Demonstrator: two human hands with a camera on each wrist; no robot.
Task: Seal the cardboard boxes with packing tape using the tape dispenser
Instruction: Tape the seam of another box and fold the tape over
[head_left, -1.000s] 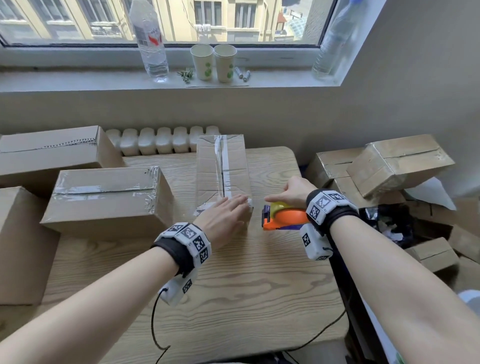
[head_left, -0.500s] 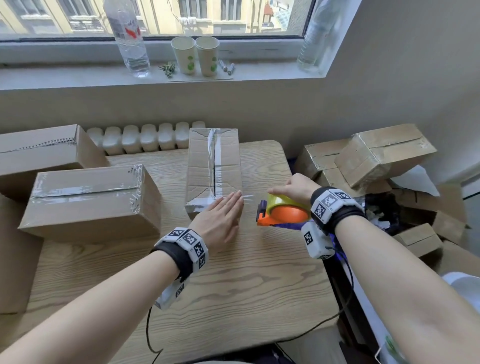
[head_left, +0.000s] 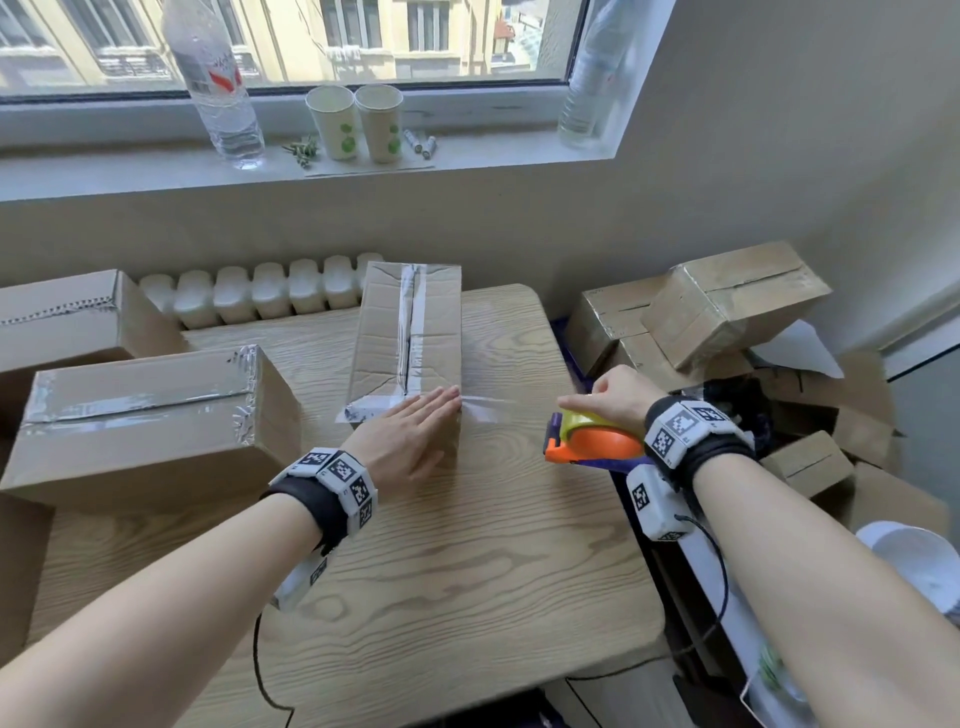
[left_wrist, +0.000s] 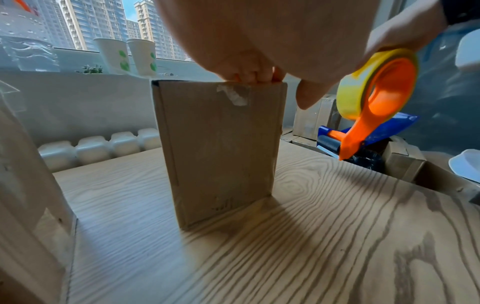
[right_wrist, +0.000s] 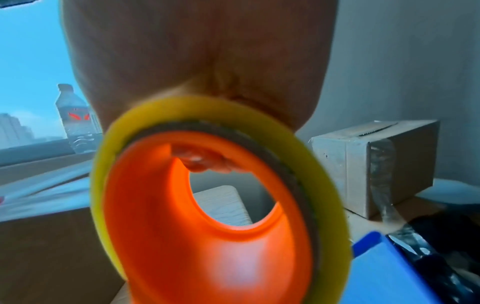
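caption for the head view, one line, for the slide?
Left hand presses flat on the cardboard box while the right hand grips the tape dispenser beside it.

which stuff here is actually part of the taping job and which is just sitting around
In the job:
- middle cardboard box, left hand flat on its near end
- tape dispenser, held by the right hand
- tape strip stretched from box toward dispenser
- taped box at left

Lying about:
- paper cups on the sill
- water bottle
- batteries
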